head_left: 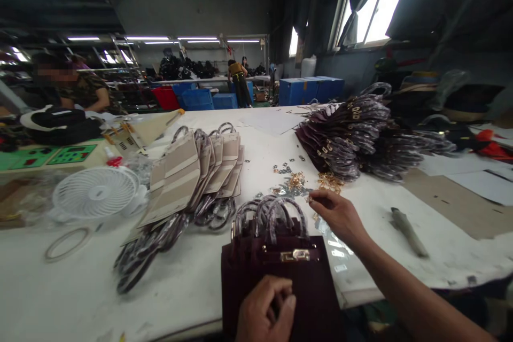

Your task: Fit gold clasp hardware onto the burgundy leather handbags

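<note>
Right hand (334,215) pinches small shiny piece (309,199), just beside gold fittings (331,182)! Left hand (266,307) curls at burgundy handbag (313,291), white table's (180,283) near edge; can't tell whether gripping.

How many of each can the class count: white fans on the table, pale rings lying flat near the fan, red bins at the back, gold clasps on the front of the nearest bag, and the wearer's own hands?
White fan: 1
Pale ring: 1
Red bin: 1
Gold clasp: 1
Wearer's hands: 2 (left hand, right hand)
Total: 6
</note>
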Available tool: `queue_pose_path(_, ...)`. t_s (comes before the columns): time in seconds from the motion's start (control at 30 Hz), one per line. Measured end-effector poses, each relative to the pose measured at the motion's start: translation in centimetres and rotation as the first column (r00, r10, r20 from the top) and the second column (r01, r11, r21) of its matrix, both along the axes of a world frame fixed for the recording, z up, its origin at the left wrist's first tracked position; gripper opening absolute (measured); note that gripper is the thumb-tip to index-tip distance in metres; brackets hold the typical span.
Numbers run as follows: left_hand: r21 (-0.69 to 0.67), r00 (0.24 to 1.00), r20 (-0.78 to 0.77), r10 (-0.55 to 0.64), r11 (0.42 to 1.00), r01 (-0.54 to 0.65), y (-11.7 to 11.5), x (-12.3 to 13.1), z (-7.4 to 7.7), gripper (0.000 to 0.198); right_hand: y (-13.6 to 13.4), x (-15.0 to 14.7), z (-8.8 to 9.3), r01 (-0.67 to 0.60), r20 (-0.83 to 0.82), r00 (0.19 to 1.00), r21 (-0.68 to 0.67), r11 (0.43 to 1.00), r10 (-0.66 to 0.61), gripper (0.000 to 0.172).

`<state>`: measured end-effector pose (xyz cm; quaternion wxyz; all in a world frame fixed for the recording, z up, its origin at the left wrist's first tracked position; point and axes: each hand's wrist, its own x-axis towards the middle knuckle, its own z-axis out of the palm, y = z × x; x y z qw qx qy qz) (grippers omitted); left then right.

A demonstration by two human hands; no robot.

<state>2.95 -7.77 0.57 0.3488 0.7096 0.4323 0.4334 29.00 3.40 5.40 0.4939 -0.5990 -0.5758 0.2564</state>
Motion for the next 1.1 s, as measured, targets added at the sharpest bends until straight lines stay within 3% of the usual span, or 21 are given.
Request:
queue_pose_path(0.07, -0.196, 0.993, 0.116, 0.026, 0.981, -0.003, -0.7, 0.1, 2.2, 0.027, -5.1, -2.8, 0.7, -0.044, -0.253, 0.966, 0.035, 0.998, 0.051, 0.034)
queue_pose_path(0.17, -0.367, 0.952, 0.304, 0.032, 0.926, 0.086, -2.1, 0.3, 4.7, 0.046, -11.4, -6.9, 0.7, -0.107, -0.42, 0.9, 0.049, 0.993, 0.118, 0.035)
queue_pose_path(0.27, -0.391, 0.904, 0.427, 0.021, 0.906, 0.163, -3.8, 0.5, 5.8, 0.049, -15.4, -9.8, 0.1, -0.059, -0.364, 0.929, 0.056, 0.997, 0.075, 0.03)
queue_pose_path(0.33, -0.371, 0.905, 0.422, 0.042, 0.919, 0.13, -4.9, 0.3, 5.7, 0.041, -17.1, -11.0, -0.4, -0.024, -0.276, 0.96, 0.097, 0.995, 0.05, 0.022)
queue_pose_path(0.43, -0.326, 0.928, 0.364, 0.081, 0.944, 0.045, -6.6, -0.4, 4.9, 0.034, -18.9, -11.9, -0.9, -0.041, -0.227, 0.971, 0.138, 0.99, 0.072, 0.013)
queue_pose_path(0.53, -0.274, 0.95, 0.302, 0.079, 0.962, 0.007, -7.9, -1.6, 4.4, 0.031, -20.2, -12.0, -0.9, -0.096, -0.222, 0.968, 0.094, 0.991, 0.115, 0.01)
queue_pose_path(0.77, -0.114, 0.991, 0.128, 0.024, 0.993, -0.009, -9.5, -2.9, 4.4, 0.025, -21.8, -11.2, -0.8, -0.201, -0.116, 0.971, 0.067, 0.977, 0.208, 0.011)
queue_pose_path(0.97, -0.158, 0.991, 0.135, -0.001, 0.987, 0.022, -10.0, -2.6, 4.1, 0.023, -22.6, -10.8, -1.4, -0.216, -0.092, 0.969, 0.144, 0.966, 0.23, 0.007)
queue_pose_path(1.1, -0.224, 0.989, 0.144, -0.028, 0.973, 0.06, -10.1, -2.6, 3.7, 0.022, -22.6, -10.2, -1.6, -0.3, -0.111, 0.941, 0.168, 0.939, 0.32, 0.008)
